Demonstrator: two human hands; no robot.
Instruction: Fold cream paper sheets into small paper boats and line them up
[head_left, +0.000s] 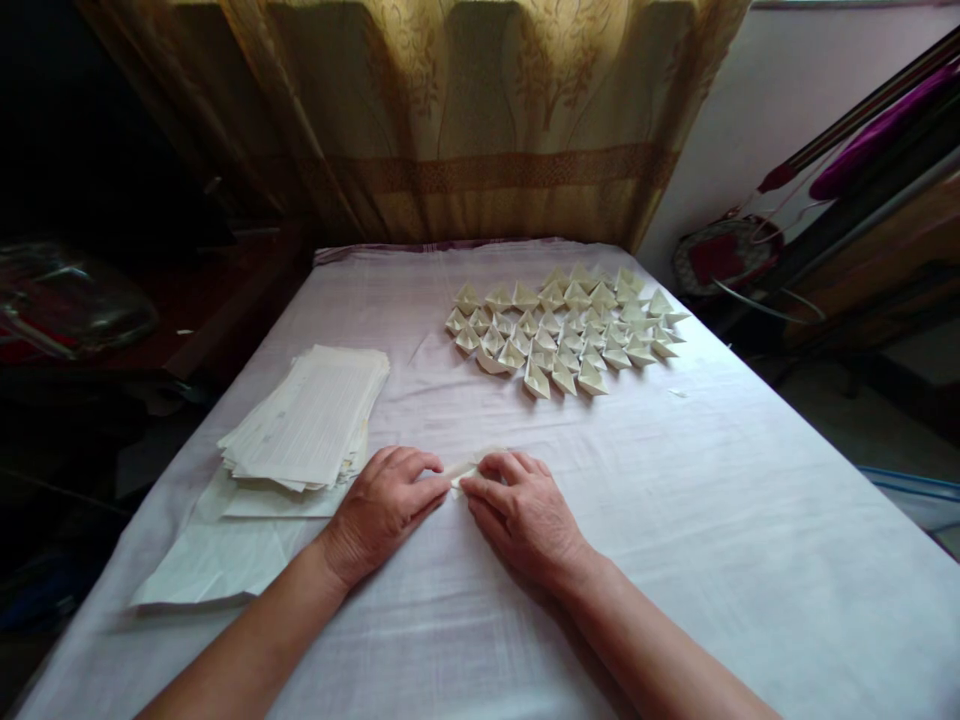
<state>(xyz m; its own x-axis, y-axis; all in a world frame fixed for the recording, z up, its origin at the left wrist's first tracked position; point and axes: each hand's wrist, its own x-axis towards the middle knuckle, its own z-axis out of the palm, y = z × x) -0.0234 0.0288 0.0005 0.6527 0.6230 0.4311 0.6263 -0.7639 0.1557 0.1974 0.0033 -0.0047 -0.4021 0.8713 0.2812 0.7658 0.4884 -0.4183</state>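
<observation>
- Evidently, the left hand has its grip closed on one end of a small folded piece of pale paper, thumb and fingers pinching it.
- The right hand has its grip on the other end, fingertips bent over the paper and partly hiding it.
- That piece sits right of the paper stack and nearer the person.
- Under the stack, a larger pale sheet spreads out toward the person.
- Well to the right of the stack and a little beyond it, many paper boats stand in a close cluster.
- A white cloth covers the worktop beneath the stack.
- Beyond the stack hangs a gold-brown curtain.
</observation>
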